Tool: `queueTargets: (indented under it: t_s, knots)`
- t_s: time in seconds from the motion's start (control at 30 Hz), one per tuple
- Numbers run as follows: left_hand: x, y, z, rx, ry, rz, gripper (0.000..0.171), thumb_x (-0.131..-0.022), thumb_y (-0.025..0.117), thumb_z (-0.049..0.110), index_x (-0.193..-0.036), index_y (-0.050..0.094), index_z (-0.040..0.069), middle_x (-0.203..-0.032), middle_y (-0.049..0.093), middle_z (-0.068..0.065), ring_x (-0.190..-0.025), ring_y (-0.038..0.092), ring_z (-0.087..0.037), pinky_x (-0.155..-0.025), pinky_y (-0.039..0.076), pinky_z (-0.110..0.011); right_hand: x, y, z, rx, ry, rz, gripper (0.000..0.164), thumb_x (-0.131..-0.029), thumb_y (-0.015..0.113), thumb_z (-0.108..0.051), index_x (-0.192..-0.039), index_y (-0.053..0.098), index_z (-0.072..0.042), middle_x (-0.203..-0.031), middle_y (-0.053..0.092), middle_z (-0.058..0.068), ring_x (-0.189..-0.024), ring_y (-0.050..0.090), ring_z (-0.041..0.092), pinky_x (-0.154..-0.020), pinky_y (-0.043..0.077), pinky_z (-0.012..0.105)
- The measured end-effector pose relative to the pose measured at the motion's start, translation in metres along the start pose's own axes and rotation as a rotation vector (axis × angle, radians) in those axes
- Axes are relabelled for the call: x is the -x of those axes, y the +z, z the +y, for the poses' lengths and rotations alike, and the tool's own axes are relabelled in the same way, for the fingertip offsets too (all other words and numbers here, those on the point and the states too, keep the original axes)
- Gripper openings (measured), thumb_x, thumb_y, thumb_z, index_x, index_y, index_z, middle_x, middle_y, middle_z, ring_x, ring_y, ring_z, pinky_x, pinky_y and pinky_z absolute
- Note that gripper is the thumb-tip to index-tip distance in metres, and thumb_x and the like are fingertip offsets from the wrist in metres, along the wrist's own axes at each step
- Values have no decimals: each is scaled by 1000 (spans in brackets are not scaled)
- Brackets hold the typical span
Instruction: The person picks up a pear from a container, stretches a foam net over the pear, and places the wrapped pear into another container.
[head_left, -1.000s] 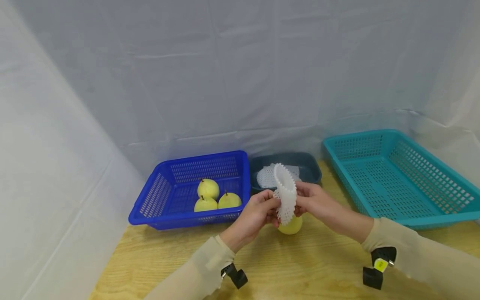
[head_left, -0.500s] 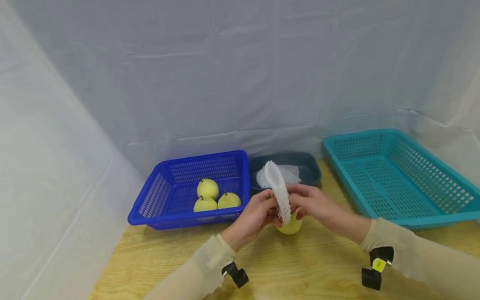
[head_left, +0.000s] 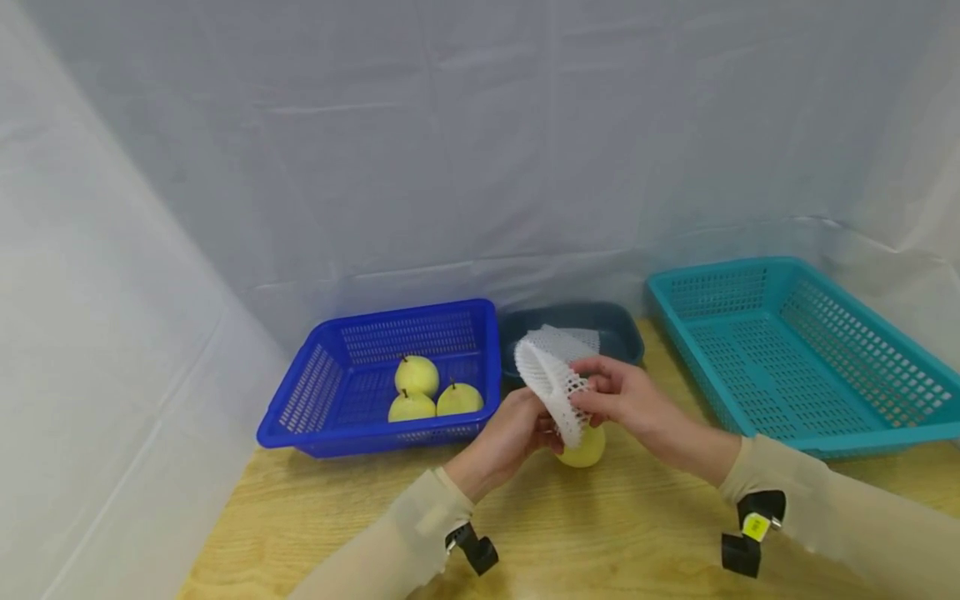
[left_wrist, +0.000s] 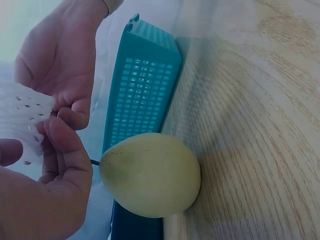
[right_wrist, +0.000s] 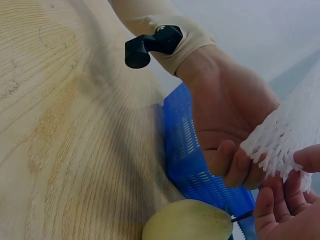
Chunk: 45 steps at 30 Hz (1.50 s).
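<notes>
A white foam fruit net [head_left: 547,377] is held up between both hands, its far end tilted to the left in the head view. My left hand [head_left: 510,432] grips its left side near the lower end. With thumb and fingers, my right hand [head_left: 633,402] pinches the net's lower right edge, and the mesh [right_wrist: 280,137] spreads there. Just below stands a yellow pear [head_left: 585,450], upright on the table with its stem up, partly hidden by the hands and net. The left wrist view shows the bare pear [left_wrist: 152,175] beneath the fingers.
A blue basket [head_left: 300,429] with three pears [head_left: 417,377] stands at the left. Behind the hands, a dark teal tub [head_left: 626,337] holds more white foam nets [head_left: 585,340]. At the right is a turquoise basket [head_left: 750,358]. White sheeting [head_left: 480,150] encloses the wooden table [head_left: 600,533].
The net's upper end has swung left and tipped over, turning its mesh side into view. My right hand's fingers have shifted on its edge. The pear has stayed in place.
</notes>
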<state>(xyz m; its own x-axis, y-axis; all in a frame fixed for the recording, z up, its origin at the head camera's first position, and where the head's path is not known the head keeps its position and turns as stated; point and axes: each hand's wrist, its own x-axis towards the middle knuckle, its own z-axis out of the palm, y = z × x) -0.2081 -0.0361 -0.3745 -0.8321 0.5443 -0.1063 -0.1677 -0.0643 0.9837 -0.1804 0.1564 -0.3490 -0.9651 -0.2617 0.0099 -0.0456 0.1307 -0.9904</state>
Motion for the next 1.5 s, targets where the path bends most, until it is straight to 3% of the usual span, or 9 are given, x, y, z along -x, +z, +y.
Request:
queueTargets:
  t_s: [0.33,0.53,0.6,0.87,1.17,1.5]
  knots:
    - [-1,-5,0,39,-47,6,42,-105,40,32,-123,64,3,-87,70,3,-68,58,-13,-61,51,-25,0,-4,2,-12,7,16,52,-96,66,-12,-141,45,2,-93,63,4,-80,56,17,-67,51,31]
    - [-2,-5,0,57,-32,40,22,-102,46,23,-103,63,8,-88,65,0,-67,57,-13,-59,50,-25,0,-8,4,-13,-37,10,55,-94,64,-9,-143,42,5,-97,63,6,-84,60,16,-69,53,31]
    - [-3,-5,-1,49,-19,67,17,-102,48,21,-104,61,8,-91,62,-1,-67,56,-13,-58,50,-25,-1,-9,5,-6,-38,17,54,-93,64,-8,-141,43,5,-98,64,7,-85,60,16,-69,53,31]
    - [-4,-3,-7,-80,4,197,18,-103,52,21,-107,53,3,-86,56,-5,-61,52,-14,-55,49,-26,-4,-13,13,34,-16,48,49,-91,64,-8,-136,48,3,-93,61,9,-83,60,18,-70,54,32]
    - [-4,-3,-16,-128,20,250,19,-103,52,20,-110,49,3,-77,56,-6,-55,51,-14,-49,46,-24,-4,-15,21,82,-19,56,42,-94,64,-9,-133,52,1,-89,60,7,-81,58,18,-71,55,37]
    - [-10,-6,-27,-218,-5,307,17,-103,52,18,-110,52,2,-73,58,-5,-53,51,-13,-50,45,-24,-8,-19,37,96,38,93,41,-92,64,-7,-130,55,0,-90,57,8,-85,58,23,-74,55,38]
